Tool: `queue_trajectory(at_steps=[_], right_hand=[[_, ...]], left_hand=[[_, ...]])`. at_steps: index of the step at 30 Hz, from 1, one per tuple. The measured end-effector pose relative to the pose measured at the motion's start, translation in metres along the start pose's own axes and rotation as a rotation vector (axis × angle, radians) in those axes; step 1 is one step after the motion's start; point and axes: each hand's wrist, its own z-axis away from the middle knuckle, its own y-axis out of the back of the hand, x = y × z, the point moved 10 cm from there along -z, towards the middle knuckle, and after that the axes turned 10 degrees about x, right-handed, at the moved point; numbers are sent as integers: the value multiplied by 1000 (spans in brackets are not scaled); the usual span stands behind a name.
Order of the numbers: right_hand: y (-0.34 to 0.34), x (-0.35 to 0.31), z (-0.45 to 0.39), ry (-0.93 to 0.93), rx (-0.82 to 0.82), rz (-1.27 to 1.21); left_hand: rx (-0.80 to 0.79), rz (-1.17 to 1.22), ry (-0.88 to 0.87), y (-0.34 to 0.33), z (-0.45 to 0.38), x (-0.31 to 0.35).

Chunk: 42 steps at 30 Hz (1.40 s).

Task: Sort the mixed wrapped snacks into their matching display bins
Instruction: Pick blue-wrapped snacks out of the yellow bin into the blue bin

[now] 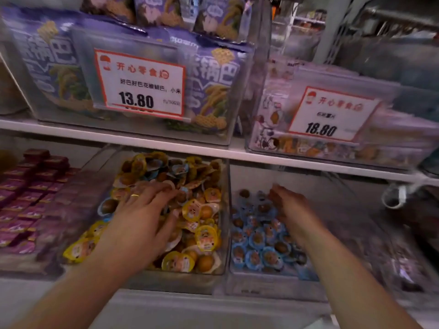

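My left hand [142, 210] lies flat, fingers spread, on the mixed yellow-bin snacks [202, 224]. My right hand [288, 205] hangs over the blue bin [261, 238], fingers curled down (can't tell if they're holding a pack). Risk: blue packs [107, 206] stay buried in the yellow pile; raking could flip packs over the shared wall.

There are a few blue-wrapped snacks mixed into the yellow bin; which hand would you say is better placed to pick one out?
Left, probably: the left hand already lies on the yellow bin, fingers beside a blue-wrapped snack; the right hand is over the blue bin.
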Motion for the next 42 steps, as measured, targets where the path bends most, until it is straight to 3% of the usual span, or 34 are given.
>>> queue_trajectory(at_steps=[4, 7, 13, 17, 20, 23, 31, 35, 42], right_hand=[[0, -37, 19, 356, 130, 130], [-21, -82, 74, 656, 75, 84], [-112, -101, 190, 959, -249, 245], [-219, -90, 229, 1088, -510, 537], [-285, -70, 225, 1122, -608, 876], [-300, -55, 195, 1075, -536, 1133], [-298, -66, 165, 970, -412, 1222], [-306, -60, 163, 815, -468, 1251], [-312, -72, 186, 1089, -462, 1179]], left_hand=[[106, -117, -38, 25, 0, -11], [193, -171, -1, 55, 5, -35], [177, -75, 122, 87, 27, -90], [294, 78, 146, 103, 38, -100], [367, 136, 220, 114, 45, -113], [386, 167, 272, 117, 49, -123], [370, 233, 287, 117, 50, -126], [359, 257, 303, 118, 51, -128], [341, 292, 312, 113, 50, -120]])
